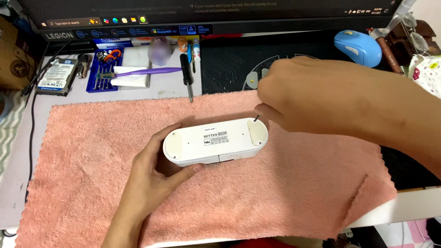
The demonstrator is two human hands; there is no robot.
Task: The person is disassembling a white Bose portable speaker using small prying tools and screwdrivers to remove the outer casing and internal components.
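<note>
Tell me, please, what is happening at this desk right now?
A person is working on a white oblong device lying bottom-up on a pink towel. The left hand grips the device's left end, steadying it. The right hand holds a thin metal tool with its tip at the pad on the device's right end. A black screwdriver, a blue tool kit and a blue mouse lie behind.

Towel (92, 151): salmon pink, plain, fluffy nap. Oblong case (216, 140): white, with a small black-printed label at centre. Computer mouse (357, 47): sky blue with a paler wheel. Desk mat (229, 64): black, with a fine grey circuit-line pattern. Brush handle (149, 71): purple. Tool tray (103, 71): blue. Worktop (18, 151): pale grey. Screwdriver (186, 69): black handle.
</note>
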